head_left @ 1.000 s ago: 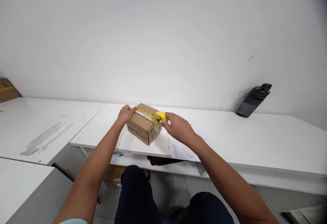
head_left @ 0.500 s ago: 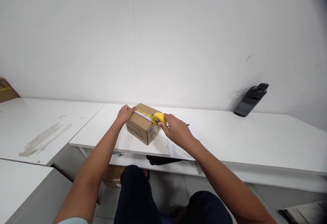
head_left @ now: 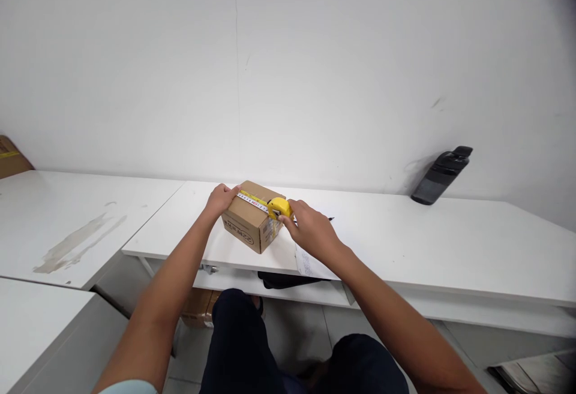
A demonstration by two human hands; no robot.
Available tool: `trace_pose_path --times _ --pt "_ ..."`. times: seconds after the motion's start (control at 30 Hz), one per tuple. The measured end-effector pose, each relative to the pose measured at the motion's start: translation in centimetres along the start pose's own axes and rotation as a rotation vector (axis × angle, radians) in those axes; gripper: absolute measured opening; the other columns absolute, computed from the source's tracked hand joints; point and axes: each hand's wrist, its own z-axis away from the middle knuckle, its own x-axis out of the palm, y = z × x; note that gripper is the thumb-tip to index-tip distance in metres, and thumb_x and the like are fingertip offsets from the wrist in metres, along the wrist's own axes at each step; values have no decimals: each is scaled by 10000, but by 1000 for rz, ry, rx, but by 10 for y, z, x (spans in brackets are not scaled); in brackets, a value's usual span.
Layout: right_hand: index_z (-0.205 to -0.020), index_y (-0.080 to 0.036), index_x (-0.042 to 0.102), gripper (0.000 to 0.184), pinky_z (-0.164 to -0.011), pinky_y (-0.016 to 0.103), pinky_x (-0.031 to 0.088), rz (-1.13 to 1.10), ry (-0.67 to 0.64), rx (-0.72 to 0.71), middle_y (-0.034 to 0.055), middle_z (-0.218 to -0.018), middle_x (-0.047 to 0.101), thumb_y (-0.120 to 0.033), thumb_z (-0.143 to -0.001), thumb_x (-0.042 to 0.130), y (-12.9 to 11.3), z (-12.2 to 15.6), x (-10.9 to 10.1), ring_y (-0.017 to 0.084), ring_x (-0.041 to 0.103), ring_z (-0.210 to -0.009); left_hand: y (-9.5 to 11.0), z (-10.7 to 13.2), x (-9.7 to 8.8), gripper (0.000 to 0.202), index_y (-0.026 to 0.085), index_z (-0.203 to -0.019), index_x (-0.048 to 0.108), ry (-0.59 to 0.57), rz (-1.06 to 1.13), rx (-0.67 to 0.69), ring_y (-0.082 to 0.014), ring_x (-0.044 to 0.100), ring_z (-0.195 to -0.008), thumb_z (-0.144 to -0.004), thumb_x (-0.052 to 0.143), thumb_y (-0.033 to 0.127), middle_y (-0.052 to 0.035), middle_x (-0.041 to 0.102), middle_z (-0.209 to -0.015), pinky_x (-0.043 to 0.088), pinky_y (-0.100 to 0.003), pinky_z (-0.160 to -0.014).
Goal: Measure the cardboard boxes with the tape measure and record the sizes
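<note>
A small brown cardboard box [head_left: 245, 223] with printed lettering rests on the white table [head_left: 382, 250]. Across its top lies the drawn-out blade of a yellow tape measure [head_left: 279, 207]. My left hand [head_left: 220, 199] is at the box's left edge, its thumb pressing the end of the blade against the box. At the right edge, my right hand [head_left: 312, 229] grips the tape measure's case, fingers curled round it. A sheet of paper [head_left: 310, 263] lies partly beneath my right hand, and a dark pen tip [head_left: 332, 219] pokes out behind it.
A dark bottle [head_left: 441, 176] stands near the wall on the right. Another cardboard box [head_left: 12, 159] sits at the far left. Below the tabletop are a black item [head_left: 288, 280] on a shelf and a brown box [head_left: 197, 308] on the floor.
Almost nothing differs. Both hands keep their places on the tape measure and box, while the whole view has shifted very slightly.
</note>
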Motion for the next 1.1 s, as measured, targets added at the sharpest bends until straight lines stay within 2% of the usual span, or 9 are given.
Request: trace_pose_path --times 0.4,0.67,0.93,1.1 --pt "-1242 -169 527 283 -606 278 368 11 4 -2 95 -1136 637 -319 -1012 457 -3 3 0 202 631 -887 -3 0 0 512 221 -671 473 -26 18 -20 -177 524 -630 -730 637 702 -26 609 -707 343 -292 -578" --pt "-1322 -132 456 351 -590 297 392 82 15 -24 124 -1190 616 -302 -1015 443 -9 8 3 214 638 -901 3 7 -3 480 229 -635 429 -26 26 -4 -167 484 -603 -757 651 636 -9 557 -652 320 -285 -560" --pt "-1272 -131 496 314 -573 288 362 77 20 -19 105 -1152 618 -304 -1014 448 -5 5 4 203 630 -862 -5 1 1 461 227 -619 414 -27 67 52 -153 453 -584 -799 606 606 9 522 -629 319 -280 -566" --pt "-1257 -145 508 299 -568 281 348 74 22 -24 110 -1142 621 -310 -1015 445 -3 4 5 198 625 -834 -8 -3 4 415 223 -661 454 1 99 -1 -159 497 -617 -795 632 573 1 564 -671 339 -281 -580"
